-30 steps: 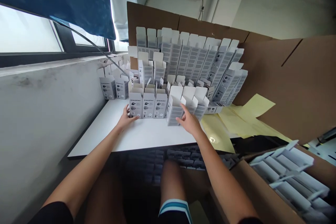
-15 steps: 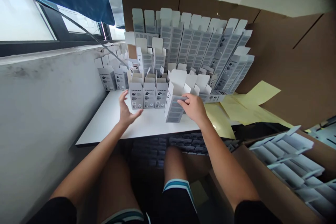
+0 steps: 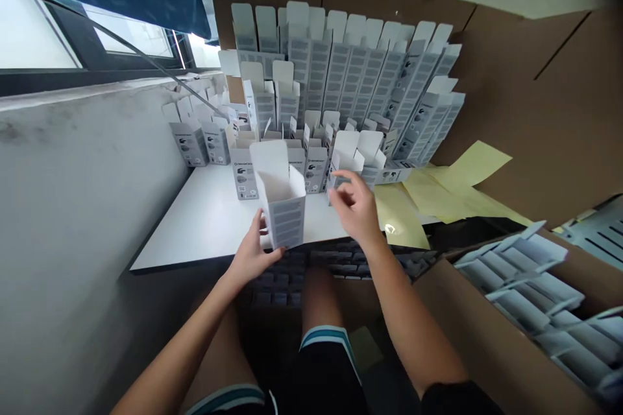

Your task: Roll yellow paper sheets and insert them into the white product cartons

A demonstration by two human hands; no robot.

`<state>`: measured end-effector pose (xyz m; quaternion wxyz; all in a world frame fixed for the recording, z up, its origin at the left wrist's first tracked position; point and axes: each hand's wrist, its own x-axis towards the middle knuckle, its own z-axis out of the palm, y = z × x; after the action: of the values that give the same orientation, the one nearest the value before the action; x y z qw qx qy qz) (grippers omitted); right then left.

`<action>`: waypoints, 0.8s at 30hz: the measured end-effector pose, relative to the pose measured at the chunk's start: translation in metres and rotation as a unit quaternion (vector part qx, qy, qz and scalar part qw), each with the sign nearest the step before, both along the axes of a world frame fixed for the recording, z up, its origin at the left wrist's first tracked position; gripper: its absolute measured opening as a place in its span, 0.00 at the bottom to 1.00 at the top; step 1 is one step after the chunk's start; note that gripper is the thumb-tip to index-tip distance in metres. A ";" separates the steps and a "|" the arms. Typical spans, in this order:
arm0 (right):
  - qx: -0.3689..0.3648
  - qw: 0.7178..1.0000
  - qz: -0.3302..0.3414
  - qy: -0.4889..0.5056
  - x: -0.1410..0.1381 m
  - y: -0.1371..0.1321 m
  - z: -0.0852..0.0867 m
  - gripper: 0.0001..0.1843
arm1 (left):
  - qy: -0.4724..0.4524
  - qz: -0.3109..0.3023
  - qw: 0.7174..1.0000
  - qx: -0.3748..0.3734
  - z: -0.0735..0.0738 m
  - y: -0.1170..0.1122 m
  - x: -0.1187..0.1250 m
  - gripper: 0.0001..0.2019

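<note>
My left hand grips a small white-and-grey carton from below, holding it upright over the near edge of the white table; its top flap stands open. To the right my right hand hovers with fingers curled and slightly blurred, holding nothing I can see, just in front of a row of open cartons standing on the table. Behind them, taller stacks of flat cartons lean against a cardboard wall.
Yellow paper sheets lie at the table's right. A cardboard box at lower right holds flat folded cartons. More dark-looking packs lie under the table edge by my knees. A grey wall and window stand on the left.
The carton that my right hand gripped has passed to my left hand and come toward me, off the row. My right hand let go and lifted slightly.
</note>
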<state>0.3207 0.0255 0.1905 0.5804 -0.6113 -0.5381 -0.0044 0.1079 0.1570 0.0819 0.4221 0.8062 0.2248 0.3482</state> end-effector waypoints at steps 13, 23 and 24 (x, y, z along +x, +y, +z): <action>-0.277 0.914 -0.211 -0.209 0.091 0.030 0.002 0.13 | 0.037 -0.016 0.999 -0.027 -0.013 0.044 0.004 0.47; 0.021 0.993 -0.052 -0.104 -0.003 -0.017 0.092 0.11 | 0.027 -0.018 0.999 -0.027 -0.016 0.045 0.003 0.48; 0.010 0.991 -0.048 -0.124 -0.011 -0.013 0.100 0.11 | 0.029 -0.018 0.999 -0.027 -0.015 0.045 0.003 0.49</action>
<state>0.3093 0.0129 0.2902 0.5144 -0.6252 -0.5759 -0.1133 0.1108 0.2017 0.0667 0.4430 0.8084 0.2314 0.3111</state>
